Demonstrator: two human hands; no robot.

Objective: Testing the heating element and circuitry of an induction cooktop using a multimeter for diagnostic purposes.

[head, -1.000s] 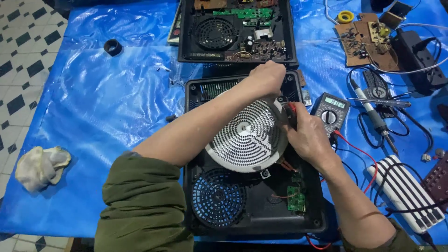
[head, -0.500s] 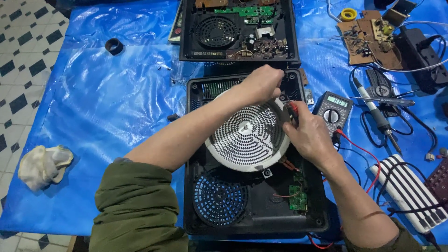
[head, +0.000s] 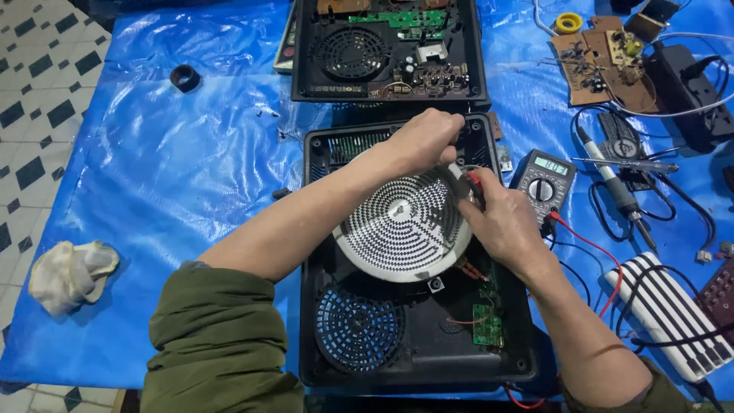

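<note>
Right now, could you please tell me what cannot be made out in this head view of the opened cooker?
- What the left hand holds: its fingers curl under, hiding it.
- The tip of the red probe in the right hand: covered by the fingers and the coil disc rim.
- The multimeter reading: too small.
- The second open cooker: its far side is cut off by the top edge.
- The white power strip: crossed by cables.

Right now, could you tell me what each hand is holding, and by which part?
The right hand pinches a red probe near its tip at the round coil's edge. The left hand is closed there too; its hold is hidden.
</note>
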